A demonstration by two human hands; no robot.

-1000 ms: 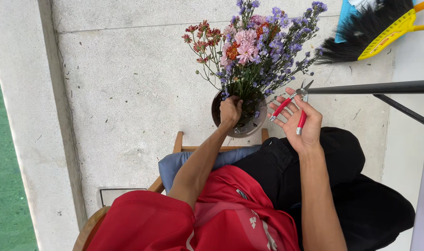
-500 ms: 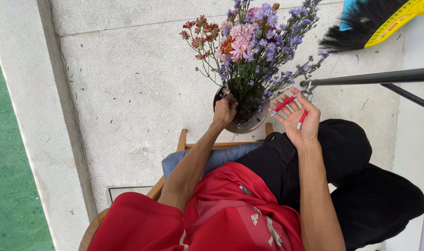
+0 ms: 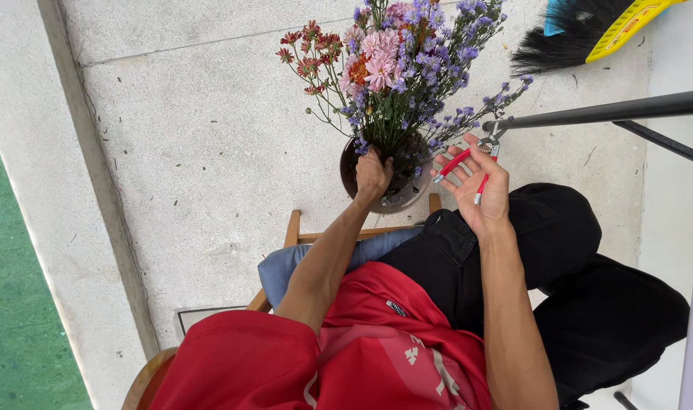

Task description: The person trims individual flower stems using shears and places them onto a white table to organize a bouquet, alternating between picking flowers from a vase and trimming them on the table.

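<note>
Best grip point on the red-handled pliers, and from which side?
Grip the two red handles, probably from the person's side. They lie across the open right hand, splayed and bare, while the metal head points away toward the black bar, leaving less room there.

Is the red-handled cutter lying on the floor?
No, the red-handled cutter rests in the open right hand, above the lap.
</note>
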